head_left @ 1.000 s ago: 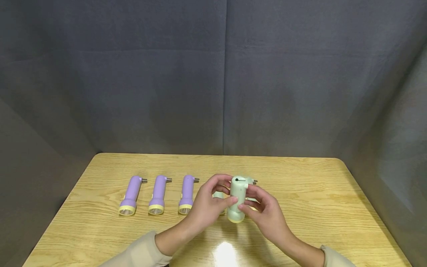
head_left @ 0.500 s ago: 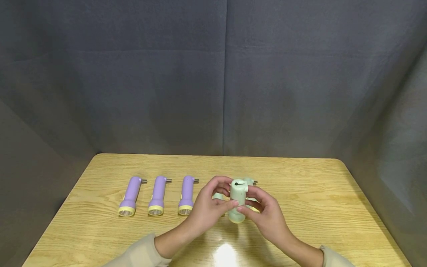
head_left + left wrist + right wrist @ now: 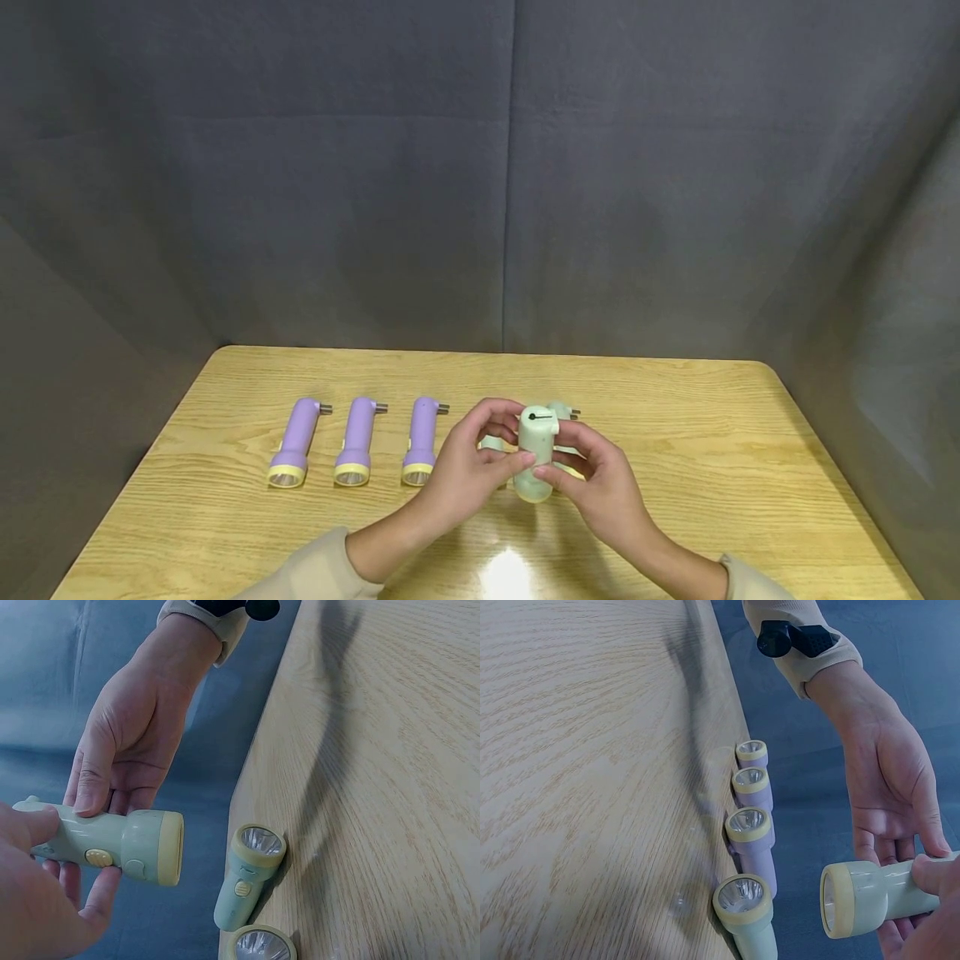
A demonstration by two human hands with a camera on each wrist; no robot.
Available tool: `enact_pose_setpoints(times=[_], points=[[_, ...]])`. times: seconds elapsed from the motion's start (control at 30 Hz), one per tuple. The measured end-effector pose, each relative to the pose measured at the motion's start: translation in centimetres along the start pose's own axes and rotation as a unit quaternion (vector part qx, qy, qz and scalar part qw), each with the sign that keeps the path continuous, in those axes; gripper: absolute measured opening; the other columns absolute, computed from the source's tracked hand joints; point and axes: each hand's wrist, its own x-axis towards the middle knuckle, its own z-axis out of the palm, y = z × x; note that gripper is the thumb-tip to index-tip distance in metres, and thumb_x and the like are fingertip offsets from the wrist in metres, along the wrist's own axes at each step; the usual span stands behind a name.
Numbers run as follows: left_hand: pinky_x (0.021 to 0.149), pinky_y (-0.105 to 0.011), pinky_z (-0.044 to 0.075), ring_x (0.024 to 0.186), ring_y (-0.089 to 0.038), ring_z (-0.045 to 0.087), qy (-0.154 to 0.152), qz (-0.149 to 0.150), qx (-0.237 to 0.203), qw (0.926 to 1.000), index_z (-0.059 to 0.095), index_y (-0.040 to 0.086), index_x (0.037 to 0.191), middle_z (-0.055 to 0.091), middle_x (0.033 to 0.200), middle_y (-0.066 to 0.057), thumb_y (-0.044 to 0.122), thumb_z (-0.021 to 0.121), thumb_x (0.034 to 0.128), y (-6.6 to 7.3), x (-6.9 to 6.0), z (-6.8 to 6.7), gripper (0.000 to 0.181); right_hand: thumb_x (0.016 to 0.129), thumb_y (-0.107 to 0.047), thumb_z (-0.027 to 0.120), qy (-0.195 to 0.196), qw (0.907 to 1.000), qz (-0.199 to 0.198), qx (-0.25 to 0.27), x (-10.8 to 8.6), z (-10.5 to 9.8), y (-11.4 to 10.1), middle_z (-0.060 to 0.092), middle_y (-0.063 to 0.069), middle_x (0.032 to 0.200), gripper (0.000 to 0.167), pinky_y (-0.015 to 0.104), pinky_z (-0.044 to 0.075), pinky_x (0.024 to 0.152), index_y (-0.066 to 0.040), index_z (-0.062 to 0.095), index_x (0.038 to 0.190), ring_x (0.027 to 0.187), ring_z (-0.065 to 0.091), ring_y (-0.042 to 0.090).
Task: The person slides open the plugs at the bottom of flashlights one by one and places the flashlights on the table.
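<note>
Above the table, a pale green flashlight (image 3: 536, 446) with a yellow lens ring is held between both hands. My left hand (image 3: 467, 462) grips it from the left side, thumb on its body. From the right, my right hand (image 3: 600, 479) pinches it with the thumb and fingers. Its back end, with a dark slot, faces up in the head view. A ridged yellow switch (image 3: 98, 858) shows on its side in the left wrist view. Behind the hands lie two more green flashlights, one (image 3: 492, 442) partly covered by my left hand, the other (image 3: 559, 409) mostly hidden.
Three purple flashlights (image 3: 298, 437) with yellow rings lie in a row on the left of the wooden table (image 3: 697, 433), lenses toward me and metal plug prongs pointing right. Grey curtains (image 3: 360, 208) surround the table at the back and sides.
The held flashlight has tilted, its back end dipping slightly lower and showing more of its end face. Both hands keep their grip and have barely moved.
</note>
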Motion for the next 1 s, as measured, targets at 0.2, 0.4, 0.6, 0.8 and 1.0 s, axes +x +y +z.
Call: enact_pose_setpoints(times=[0.2, 0.4, 0.6, 0.8, 1.0], points=[[0.08, -0.028, 0.059, 0.102, -0.023, 0.057, -0.001, 0.005, -0.003, 1.0, 0.059, 0.008, 0.129, 0.058, 0.112, -0.01, 0.003, 0.077, 0.0898, 0.0, 0.0, 0.0, 0.044, 0.083, 0.007, 0.078, 0.0, 1.0, 0.0, 0.002, 0.0, 0.0, 0.0, 0.067, -0.002, 0.121, 0.043, 0.028, 0.056, 0.092, 0.005, 0.063, 0.124, 0.111, 0.064, 0.011], [0.081, -0.029, 0.059, 0.102, -0.023, 0.058, -0.004, 0.017, -0.005, 0.9998, 0.06, 0.008, 0.128, 0.059, 0.112, -0.01, 0.009, 0.075, 0.0931, -0.1, 0.0, 0.0, 0.038, 0.083, 0.007, 0.078, 0.0, 1.0, -0.001, 0.004, -0.1, -0.1, 0.0, 0.067, -0.002, 0.121, 0.042, 0.028, 0.056, 0.093, 0.006, 0.063, 0.123, 0.111, 0.064, 0.012], [0.085, -0.033, 0.059, 0.103, -0.023, 0.057, -0.005, 0.013, -0.008, 0.9999, 0.061, 0.005, 0.126, 0.06, 0.113, -0.012, 0.013, 0.067, 0.0998, 0.1, 0.0, -0.1, 0.028, 0.082, 0.007, 0.079, 0.002, 1.0, -0.004, 0.004, -0.1, -0.1, -0.1, 0.067, 0.0, 0.12, 0.04, 0.028, 0.056, 0.093, 0.007, 0.064, 0.119, 0.111, 0.064, 0.012], [0.089, -0.037, 0.058, 0.106, -0.023, 0.06, 0.003, -0.018, -0.01, 0.9998, 0.064, 0.004, 0.123, 0.064, 0.117, -0.011, 0.019, 0.056, 0.1064, 0.6, 0.1, 0.0, 0.024, 0.08, 0.008, 0.08, 0.005, 1.0, 0.001, 0.006, 0.0, 0.0, 0.1, 0.067, 0.002, 0.118, 0.038, 0.029, 0.057, 0.092, 0.006, 0.064, 0.114, 0.109, 0.065, 0.011], [0.086, -0.035, 0.059, 0.107, -0.021, 0.063, 0.028, -0.044, -0.02, 0.9984, 0.067, 0.003, 0.114, 0.065, 0.113, -0.01, 0.022, 0.06, 0.1046, 1.1, 0.2, 0.2, 0.022, 0.077, 0.009, 0.081, 0.0, 0.9998, 0.015, 0.01, -0.2, 0.1, 0.5, 0.066, -0.001, 0.118, 0.04, 0.03, 0.056, 0.094, 0.009, 0.062, 0.113, 0.111, 0.062, 0.006]])
